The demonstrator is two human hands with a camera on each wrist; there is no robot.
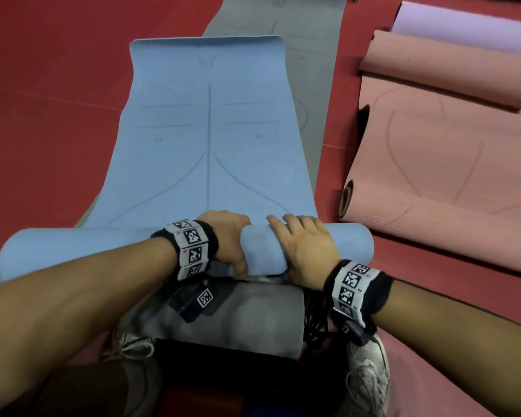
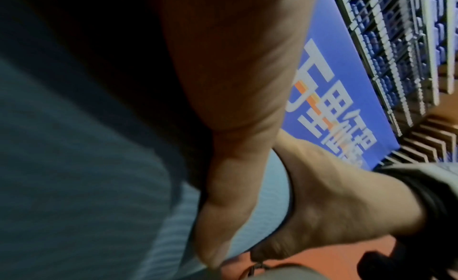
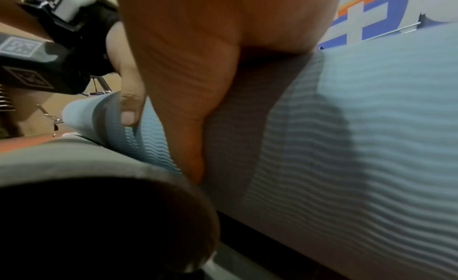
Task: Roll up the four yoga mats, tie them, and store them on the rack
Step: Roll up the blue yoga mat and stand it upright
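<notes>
A blue yoga mat [image 1: 208, 139] lies flat on the floor, and its near end is wound into a thick roll [image 1: 82, 251]. Both hands sit side by side at the roll's middle. My left hand [image 1: 232, 239] grips it, fingers curled over the far side and thumb on the near side. My right hand [image 1: 301, 245] wraps it the same way; its thumb [image 3: 188, 112] presses the ribbed blue roll [image 3: 347, 147]. In the left wrist view my left hand [image 2: 233, 166] lies against the blue roll [image 2: 74, 166]. A grey roll [image 1: 238, 320] rests between the blue roll and my feet.
A grey mat [image 1: 310, 40] lies under the blue one and reaches further away. To the right is a pink mat [image 1: 433, 164] with both ends curled, and a lilac mat [image 1: 463, 25] beyond it. Red floor [image 1: 42, 100] surrounds them. My shoes [image 1: 367, 371] stand near.
</notes>
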